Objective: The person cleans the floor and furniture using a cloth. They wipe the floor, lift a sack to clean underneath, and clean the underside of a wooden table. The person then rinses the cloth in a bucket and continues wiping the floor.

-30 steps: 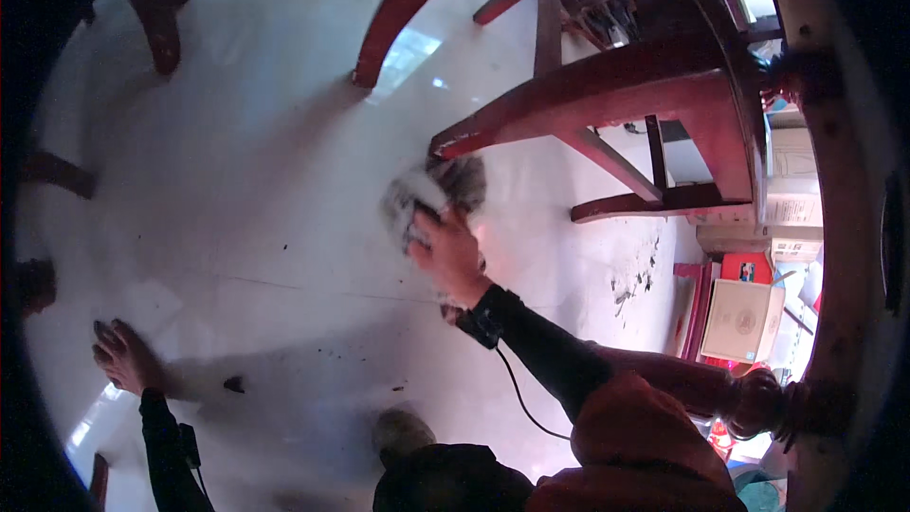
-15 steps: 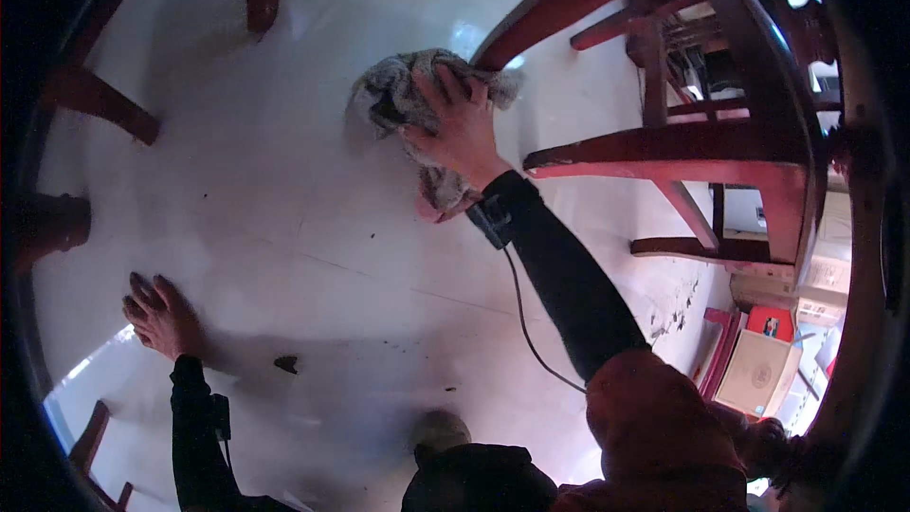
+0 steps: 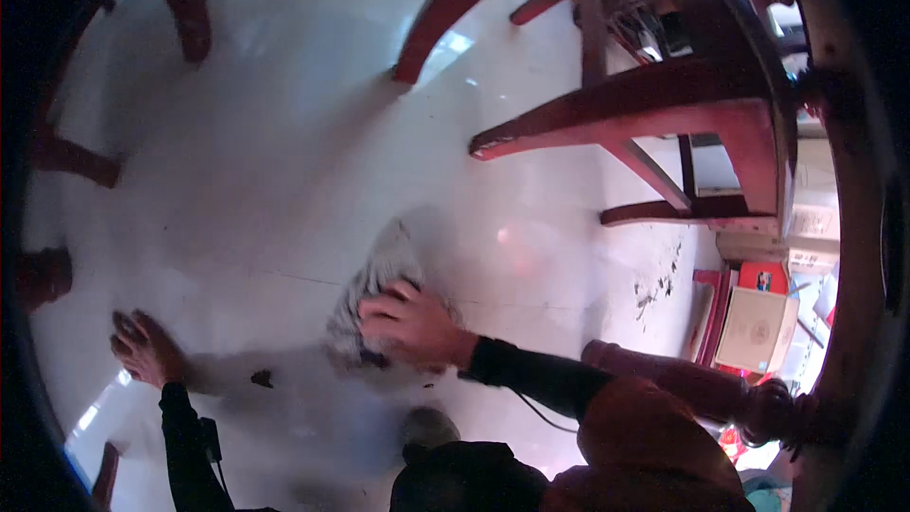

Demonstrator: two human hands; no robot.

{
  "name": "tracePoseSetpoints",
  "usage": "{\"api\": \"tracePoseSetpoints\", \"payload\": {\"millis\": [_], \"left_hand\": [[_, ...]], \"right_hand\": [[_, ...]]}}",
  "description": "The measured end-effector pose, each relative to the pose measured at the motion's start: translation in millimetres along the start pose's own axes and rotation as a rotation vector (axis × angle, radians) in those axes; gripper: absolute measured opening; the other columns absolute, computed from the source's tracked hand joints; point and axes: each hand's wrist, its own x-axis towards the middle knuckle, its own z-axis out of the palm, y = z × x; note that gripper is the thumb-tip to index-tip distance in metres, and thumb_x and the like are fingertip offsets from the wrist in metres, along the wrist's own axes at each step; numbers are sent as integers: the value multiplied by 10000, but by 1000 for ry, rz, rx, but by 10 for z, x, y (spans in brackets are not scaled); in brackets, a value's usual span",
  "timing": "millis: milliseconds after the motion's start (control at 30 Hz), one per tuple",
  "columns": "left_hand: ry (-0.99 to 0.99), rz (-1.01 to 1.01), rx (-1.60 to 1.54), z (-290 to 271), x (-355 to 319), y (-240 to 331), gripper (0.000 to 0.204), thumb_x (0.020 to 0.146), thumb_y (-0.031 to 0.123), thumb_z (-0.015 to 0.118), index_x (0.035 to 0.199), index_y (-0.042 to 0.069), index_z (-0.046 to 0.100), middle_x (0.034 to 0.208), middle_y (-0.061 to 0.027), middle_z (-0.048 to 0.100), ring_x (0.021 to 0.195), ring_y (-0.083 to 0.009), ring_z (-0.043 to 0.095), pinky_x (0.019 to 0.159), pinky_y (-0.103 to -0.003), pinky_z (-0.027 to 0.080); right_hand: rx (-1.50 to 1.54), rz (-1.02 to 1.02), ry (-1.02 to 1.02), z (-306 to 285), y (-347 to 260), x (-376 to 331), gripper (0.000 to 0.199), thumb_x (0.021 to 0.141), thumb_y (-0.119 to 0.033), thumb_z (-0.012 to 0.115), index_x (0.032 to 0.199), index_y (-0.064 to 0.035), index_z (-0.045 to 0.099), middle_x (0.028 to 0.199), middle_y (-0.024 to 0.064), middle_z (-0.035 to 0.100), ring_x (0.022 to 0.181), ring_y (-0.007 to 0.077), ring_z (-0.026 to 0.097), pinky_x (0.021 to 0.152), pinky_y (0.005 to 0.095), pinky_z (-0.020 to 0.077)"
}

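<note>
The left hand [image 3: 144,349] lies flat on the pale floor [image 3: 237,152] at the lower left, fingers spread and grasping nothing, propping the body much as it did a moment ago. Just right of it sits a small dark speck [image 3: 262,378] on the tiles, not yet reached by the wiping.

The grey rag [image 3: 379,294] has come back: half a second ago it was pushed far out toward the chair legs, and now it lies close in, bunched under the right hand [image 3: 409,322], which presses down on its near end with fingers curled over the cloth. The stroke has been drawn toward the body, so the floor farther out appears to have been wiped; motion blur makes it hard to tell how clean that stretch is.

Open floor runs ahead and to the left of the rag, bounded by dark red chair legs [image 3: 445,9] at the top. To the right, the low rail of a wooden chair [image 3: 626,104] closes the way, with dark scuffs [image 3: 659,284] on the floor beside it and cardboard boxes [image 3: 754,327] at the far right.
</note>
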Motion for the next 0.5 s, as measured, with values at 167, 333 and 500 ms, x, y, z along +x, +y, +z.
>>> {"api": "tracePoseSetpoints", "payload": {"millis": [167,333,500], "left_hand": [[36,-71,-176,-6,37,51,657,980,661,318,1536,311,316,1550,-146,328,1421,-336,330,1141,-527,230],[67,-79,-94,95,42,-70,681,968,693,283,1532,315,332,1520,-144,365,1378,-338,388,1115,-514,282],[112,-22,-131,94,48,-225,628,994,630,320,1529,303,346,1521,-131,371,1392,-323,368,1124,-495,270]], "right_hand": [[766,561,216,-498,192,-1114,358,789,-138,717,1132,-61,649,1231,79,635,1160,228,597,1019,385,467],[1112,668,900,-1525,580,-1291,316,942,-214,642,1164,10,629,1184,61,652,1045,166,639,923,312,531],[229,620,1067,-1894,1643,-908,258,954,-134,559,1157,5,634,1026,79,676,919,154,603,839,308,499]]}}
